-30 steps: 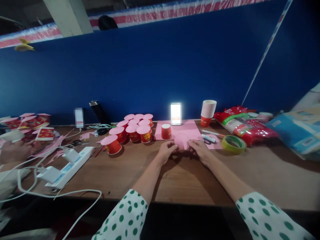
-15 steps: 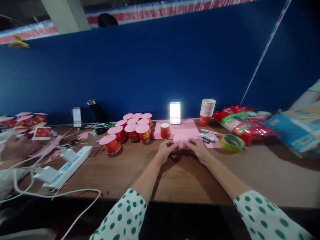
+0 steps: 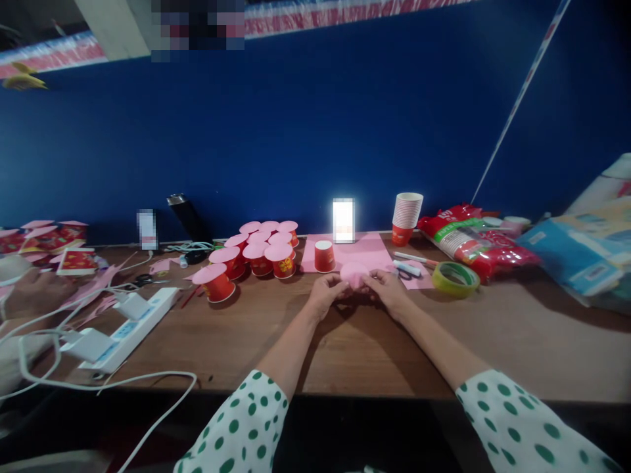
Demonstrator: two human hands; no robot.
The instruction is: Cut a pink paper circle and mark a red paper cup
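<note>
A round pink paper disc (image 3: 354, 274) is pinched between my two hands, above the wooden table. My left hand (image 3: 327, 293) grips its left edge with thumb and fingers, and my right hand (image 3: 387, 290) grips the right edge. Just behind the disc, a red paper cup (image 3: 324, 257) stands upside down on a pink paper sheet (image 3: 372, 248). To the left, several red cups (image 3: 259, 259) stand upside down, each topped with a pink disc. Scissors and a white pen (image 3: 407, 269) lie close by my right hand.
A stack of paper cups (image 3: 407, 219), a roll of tape (image 3: 455, 280) and a red plastic bag (image 3: 480, 243) are on the right. A lit phone (image 3: 344, 221) stands behind the sheet. On the left are a power strip (image 3: 131, 332), cables, a black flask (image 3: 186, 217) and another person's hand (image 3: 37, 295).
The view has shifted slightly. Both my hands still hold the pink disc, which appears a little more curved upward now. The other person's hand at the left has moved a little.
</note>
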